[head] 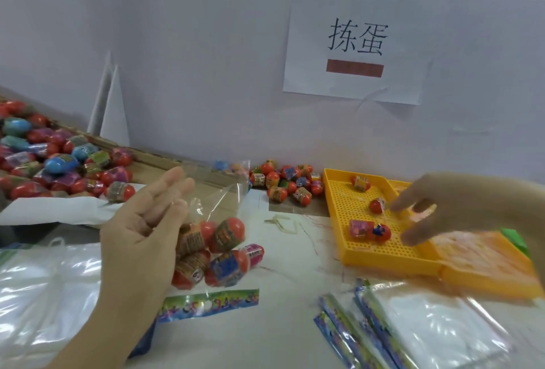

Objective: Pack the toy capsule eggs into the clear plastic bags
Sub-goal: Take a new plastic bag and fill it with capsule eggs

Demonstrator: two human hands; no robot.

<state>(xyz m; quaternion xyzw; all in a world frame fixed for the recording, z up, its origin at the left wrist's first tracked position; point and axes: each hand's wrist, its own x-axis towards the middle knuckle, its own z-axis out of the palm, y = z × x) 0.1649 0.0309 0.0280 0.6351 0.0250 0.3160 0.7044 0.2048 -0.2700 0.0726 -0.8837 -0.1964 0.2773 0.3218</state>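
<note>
From where I stand, the person's left hand (141, 236) props up a clear bag (218, 200) on the pale table (295, 268). Its fingers lie loosely straight along the film, not curled round it. Several toy capsule eggs (227, 234) sit bunched in the lower part of the bag, just above its printed strip (206, 303). The bag's mouth stands open near the fingertips. The right hand (460, 206) is blurred as it reaches over the yellow tray (383, 259), thumb and fingers apart and holding nothing that I can make out. It is closest to a red egg (377, 205) near the tray's middle. Another egg (360, 183) lies towards the far rim and a pink and red pair (370, 230) nearer the front. More eggs are heaped against the wall (289, 181) and in the box (59, 159) to the left, and empty bags (427, 327) are stacked in front. I judge the step to be fetching the next egg for the part-filled bag. To do it well, the fingers should close round the egg's middle, since the wrapping looks slippery. The left hand should hold the mouth wide and upright so the egg drops in cleanly. If the bag tilts, the eggs already inside could roll out.
</note>
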